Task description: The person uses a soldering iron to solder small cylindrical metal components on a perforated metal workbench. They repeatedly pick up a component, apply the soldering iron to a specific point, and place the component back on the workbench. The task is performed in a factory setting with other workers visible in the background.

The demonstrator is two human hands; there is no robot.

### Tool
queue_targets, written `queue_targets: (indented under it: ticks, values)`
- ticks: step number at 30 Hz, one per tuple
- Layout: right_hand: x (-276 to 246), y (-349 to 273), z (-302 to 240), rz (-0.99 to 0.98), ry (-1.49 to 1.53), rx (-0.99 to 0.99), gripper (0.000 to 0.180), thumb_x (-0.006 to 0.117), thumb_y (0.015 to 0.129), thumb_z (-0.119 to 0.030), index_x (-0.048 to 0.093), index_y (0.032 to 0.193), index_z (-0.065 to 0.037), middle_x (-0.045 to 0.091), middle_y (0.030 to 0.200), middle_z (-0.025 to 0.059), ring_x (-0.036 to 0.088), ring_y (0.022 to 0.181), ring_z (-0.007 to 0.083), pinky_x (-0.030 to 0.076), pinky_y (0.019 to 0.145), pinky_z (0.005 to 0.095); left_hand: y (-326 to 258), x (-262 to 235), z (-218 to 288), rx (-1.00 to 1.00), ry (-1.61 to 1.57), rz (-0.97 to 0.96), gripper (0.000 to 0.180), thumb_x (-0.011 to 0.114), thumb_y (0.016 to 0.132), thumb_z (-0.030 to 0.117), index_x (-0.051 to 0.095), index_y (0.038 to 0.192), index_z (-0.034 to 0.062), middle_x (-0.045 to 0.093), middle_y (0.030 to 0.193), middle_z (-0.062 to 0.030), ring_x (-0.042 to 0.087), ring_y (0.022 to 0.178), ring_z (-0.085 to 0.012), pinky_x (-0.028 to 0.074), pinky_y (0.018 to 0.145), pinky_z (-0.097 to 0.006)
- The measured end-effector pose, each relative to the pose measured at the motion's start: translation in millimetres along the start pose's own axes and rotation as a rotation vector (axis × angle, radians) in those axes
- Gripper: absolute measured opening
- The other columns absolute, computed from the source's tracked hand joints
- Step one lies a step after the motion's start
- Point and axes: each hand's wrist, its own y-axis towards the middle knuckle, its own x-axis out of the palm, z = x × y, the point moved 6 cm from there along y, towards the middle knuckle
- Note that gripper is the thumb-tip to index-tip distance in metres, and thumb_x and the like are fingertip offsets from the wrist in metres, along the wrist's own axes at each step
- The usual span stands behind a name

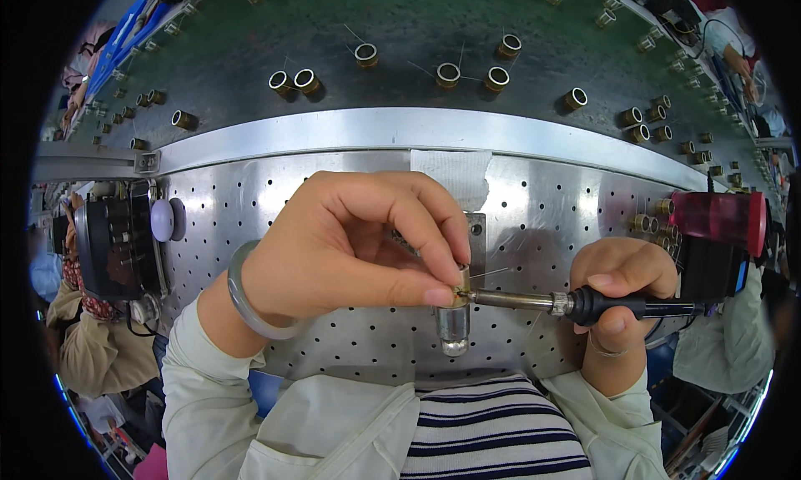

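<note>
My left hand [350,246] pinches a small brass ring part [460,291] between thumb and forefinger, on top of a shiny metal post [455,323] fixed to the perforated steel plate [250,196]. A thin wire [492,272] sticks out to the right of the part. My right hand [622,284] grips the black handle of a soldering iron [576,305], held level. Its metal tip touches the brass part from the right. A grey bangle sits on my left wrist.
Several brass ring parts [448,75] with thin wires lie on the dark green belt [417,30] beyond an aluminium rail [400,130]. More lie in a heap [651,223] at the right, by a red and black device [719,230]. A black unit [117,242] sits left. Another person's hand [743,67] is far right.
</note>
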Motion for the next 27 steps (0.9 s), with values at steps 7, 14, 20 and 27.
queue_targets:
  ticks: [7, 14, 20, 27]
  values:
    - [0.7, 0.9, 1.0, -0.01, 0.033, -0.022, 0.029, 0.077, 0.068, -0.002, 0.059, 0.089, 0.005, 0.061, 0.067, 0.0139, 0.056, 0.05, 0.0177, 0.043, 0.048, 0.0252, -0.8, -3.2, 0.4, 0.05, 0.039, -0.016, 0.016, 0.076, 0.063, -0.008, 0.069, 0.074, 0.0019, 0.06, 0.092, -0.0182, 0.061, 0.08, -0.0204, 0.05, 0.073, -0.026]
    - [0.0, 2.1, -0.1, -0.061, -0.029, -0.042, 0.029, 0.077, 0.068, -0.002, 0.06, 0.09, 0.006, 0.061, 0.068, 0.0144, 0.057, 0.052, 0.0188, 0.044, 0.048, 0.0253, -1.1, -2.6, 0.6, 0.065, 0.047, -0.026, 0.017, 0.076, 0.063, -0.008, 0.069, 0.074, 0.0019, 0.06, 0.093, -0.0193, 0.062, 0.08, -0.0205, 0.051, 0.073, -0.026]
    - [1.4, 5.6, -2.6, -0.137, -0.056, -0.081, 0.029, 0.077, 0.067, -0.001, 0.06, 0.09, 0.007, 0.061, 0.067, 0.0145, 0.057, 0.051, 0.0193, 0.043, 0.046, 0.0259, -0.6, -3.0, -0.2, 0.071, 0.018, -0.06, 0.017, 0.074, 0.064, -0.01, 0.069, 0.077, -0.0003, 0.06, 0.093, -0.0194, 0.062, 0.081, -0.0214, 0.051, 0.074, -0.027]
    - [3.2, 8.9, -5.7, -0.192, -0.088, -0.119, 0.028, 0.076, 0.067, 0.001, 0.061, 0.089, 0.007, 0.06, 0.065, 0.0145, 0.057, 0.048, 0.0199, 0.043, 0.045, 0.0268, 0.9, -6.4, -5.4, -0.138, -0.005, -0.07, 0.026, 0.069, 0.07, -0.008, 0.067, 0.096, -0.0071, 0.061, 0.099, -0.0206, 0.062, 0.085, -0.0221, 0.05, 0.075, -0.027]
